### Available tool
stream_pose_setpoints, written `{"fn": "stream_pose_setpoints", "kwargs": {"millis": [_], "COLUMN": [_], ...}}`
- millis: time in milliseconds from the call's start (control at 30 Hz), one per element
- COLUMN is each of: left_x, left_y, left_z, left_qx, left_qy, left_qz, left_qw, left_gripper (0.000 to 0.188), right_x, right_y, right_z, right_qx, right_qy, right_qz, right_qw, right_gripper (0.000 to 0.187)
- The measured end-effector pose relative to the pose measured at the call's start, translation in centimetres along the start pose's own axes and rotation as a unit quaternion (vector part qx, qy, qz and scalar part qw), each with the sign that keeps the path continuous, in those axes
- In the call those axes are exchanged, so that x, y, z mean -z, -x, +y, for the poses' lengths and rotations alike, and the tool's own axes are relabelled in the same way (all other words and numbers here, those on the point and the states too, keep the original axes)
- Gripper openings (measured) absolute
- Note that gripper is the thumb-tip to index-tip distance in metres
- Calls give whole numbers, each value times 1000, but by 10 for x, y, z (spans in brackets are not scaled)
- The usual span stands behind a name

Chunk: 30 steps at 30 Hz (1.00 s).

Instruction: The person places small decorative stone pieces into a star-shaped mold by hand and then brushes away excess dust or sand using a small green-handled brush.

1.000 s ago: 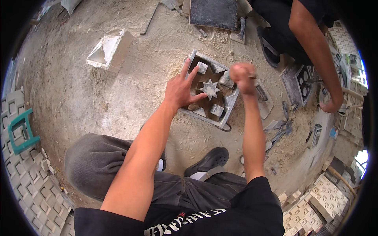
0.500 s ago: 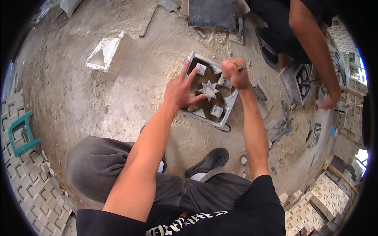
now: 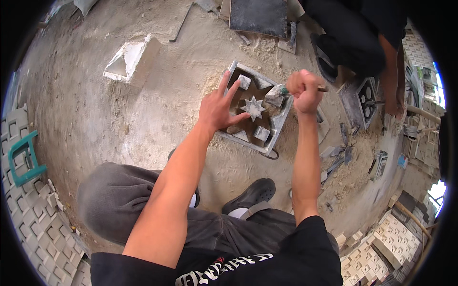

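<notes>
A square metal mould (image 3: pixel 281 125) lies on the ground before me, with a star-shaped block (image 3: pixel 253 108) at its centre and pale blocks around it. My left hand (image 3: pixel 217 106) spreads its fingers over the mould's left side, near a corner block (image 3: pixel 244 81). At the opposite side, my right hand (image 3: pixel 306 90) is a fist around a short-handled tool (image 3: pixel 275 95). Its broad head is pale and dusty, with green beside my fist; whether it is a brush or a trowel I cannot tell. That head is over the mould's right part.
A white hollow block (image 3: pixel 143 57) sits at the far left. A dark board (image 3: pixel 258 17) lies ahead. At right a co-worker (image 3: pixel 358 43) crouches by another mould (image 3: pixel 355 102). Loose tools (image 3: pixel 336 157) lie right of my arm; a green plastic stool (image 3: pixel 26 159) stands at far left.
My right hand has moved right with the tool, showing more of its head. My left hand stays nearly put. The co-worker's arm has drawn back from where it reached out.
</notes>
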<state>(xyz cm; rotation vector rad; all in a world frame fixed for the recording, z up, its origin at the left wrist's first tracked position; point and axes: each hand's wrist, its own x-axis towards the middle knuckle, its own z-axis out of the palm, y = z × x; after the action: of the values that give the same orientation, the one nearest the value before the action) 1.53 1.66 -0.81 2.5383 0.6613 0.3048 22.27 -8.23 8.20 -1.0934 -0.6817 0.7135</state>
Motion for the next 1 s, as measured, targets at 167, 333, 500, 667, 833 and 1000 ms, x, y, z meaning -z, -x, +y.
{"fn": "stream_pose_setpoints", "kwargs": {"millis": [167, 333, 500, 667, 833, 1000], "left_x": [-3, 1, 0, -2, 0, -3], "left_y": [-4, -8, -4, -4, -1, -6], "left_z": [1, 4, 1, 3, -1, 3], "left_qx": [-16, -1, -8, -2, -3, 0], "left_qy": [8, -6, 3, 2, 4, 5], "left_qz": [22, 2, 12, -1, 7, 2], "left_qw": [1000, 1000, 1000, 1000, 1000, 1000], "left_gripper": [95, 96, 96, 96, 96, 96], "right_x": [1, 2, -18, -11, -20, -17], "right_y": [7, 3, 6, 14, 16, 23], "right_z": [25, 45, 14, 55, 24, 60], "right_qx": [56, 27, 48, 28, 74, 30], "right_qy": [76, 121, 93, 117, 36, 119], "right_qz": [43, 60, 164, 139, 161, 168], "right_qw": [995, 991, 981, 983, 984, 978], "right_gripper": [44, 45, 43, 40, 42, 41]}}
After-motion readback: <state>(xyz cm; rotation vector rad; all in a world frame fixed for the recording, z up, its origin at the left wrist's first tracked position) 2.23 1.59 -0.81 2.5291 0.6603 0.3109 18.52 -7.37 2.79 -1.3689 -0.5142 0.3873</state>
